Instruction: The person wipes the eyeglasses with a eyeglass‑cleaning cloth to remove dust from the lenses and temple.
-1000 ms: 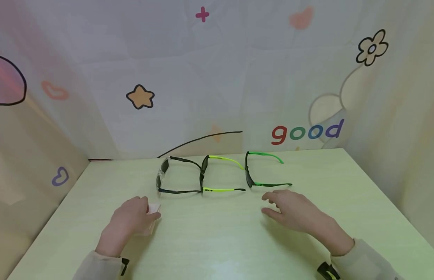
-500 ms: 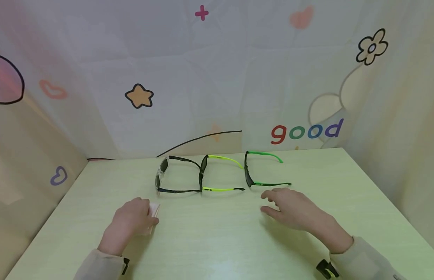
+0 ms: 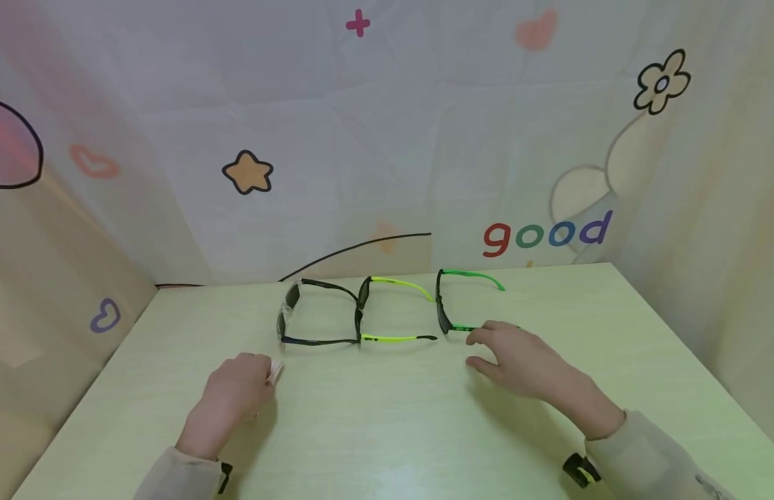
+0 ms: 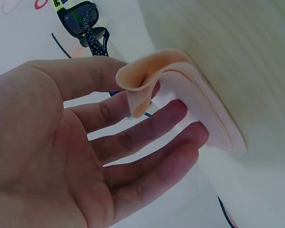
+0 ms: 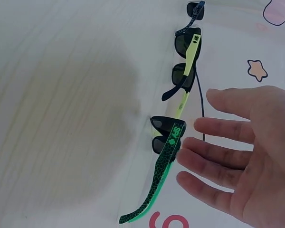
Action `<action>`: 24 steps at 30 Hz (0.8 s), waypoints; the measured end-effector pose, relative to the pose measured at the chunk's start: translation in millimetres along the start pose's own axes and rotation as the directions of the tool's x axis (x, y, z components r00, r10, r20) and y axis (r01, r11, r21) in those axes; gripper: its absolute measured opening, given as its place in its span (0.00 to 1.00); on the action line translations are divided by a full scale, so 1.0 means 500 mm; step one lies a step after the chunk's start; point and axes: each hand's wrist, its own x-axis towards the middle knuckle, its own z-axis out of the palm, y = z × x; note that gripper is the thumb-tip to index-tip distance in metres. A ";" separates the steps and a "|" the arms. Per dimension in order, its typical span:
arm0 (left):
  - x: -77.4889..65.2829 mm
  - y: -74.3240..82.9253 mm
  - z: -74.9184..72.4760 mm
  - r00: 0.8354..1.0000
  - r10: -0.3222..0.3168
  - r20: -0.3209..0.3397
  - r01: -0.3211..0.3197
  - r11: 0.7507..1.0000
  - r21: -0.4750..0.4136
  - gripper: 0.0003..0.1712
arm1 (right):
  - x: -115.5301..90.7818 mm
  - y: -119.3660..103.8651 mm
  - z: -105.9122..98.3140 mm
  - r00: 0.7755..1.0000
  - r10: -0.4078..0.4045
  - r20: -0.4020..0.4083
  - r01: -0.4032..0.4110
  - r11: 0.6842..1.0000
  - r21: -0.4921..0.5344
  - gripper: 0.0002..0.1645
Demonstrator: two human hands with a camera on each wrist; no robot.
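In the head view my left hand [image 3: 233,392] pinches a folded pale-pink cloth [image 3: 275,373] at the left. The left wrist view shows the cloth [image 4: 194,99] bent over between my thumb and fingers. My right hand [image 3: 520,357] hovers with relaxed fingers beside the black sunglasses with green temples [image 3: 445,321], covering part of their near temple. In the right wrist view these sunglasses [image 5: 168,142] lie just past my fingertips; whether they touch is unclear. To their left stand sunglasses with yellow temples [image 3: 387,339], then clear-framed sunglasses with dark temples [image 3: 318,342].
The three pairs form a row along the back of the pale wooden table [image 3: 374,430], temples unfolded and pointing right. Behind the table hangs a printed curtain [image 3: 362,139], which also runs down both sides.
My right hand has moved slightly forward, over the near green temple. My left thumb has drawn in, and less of the cloth shows past my left hand. The sunglasses stay put.
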 end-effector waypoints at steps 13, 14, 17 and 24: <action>-0.003 0.014 0.000 0.994 0.035 -0.102 -0.049 0.989 -0.138 0.10 | 0.029 0.026 0.006 0.996 -0.002 -0.089 0.006 0.999 0.041 0.10; -0.002 0.016 -0.001 0.992 0.040 -0.119 -0.057 0.988 -0.144 0.10 | 0.031 0.027 0.007 0.995 -0.005 -0.096 0.009 0.999 0.043 0.10; -0.001 0.023 -0.004 0.987 0.047 -0.155 -0.074 0.983 -0.171 0.10 | 0.034 0.029 0.008 0.994 -0.013 -0.113 0.018 0.999 0.041 0.09; -0.003 0.043 -0.012 0.984 0.047 -0.175 -0.092 0.961 -0.262 0.08 | 0.044 0.033 0.012 0.989 -0.008 -0.149 0.007 1.000 -0.011 0.10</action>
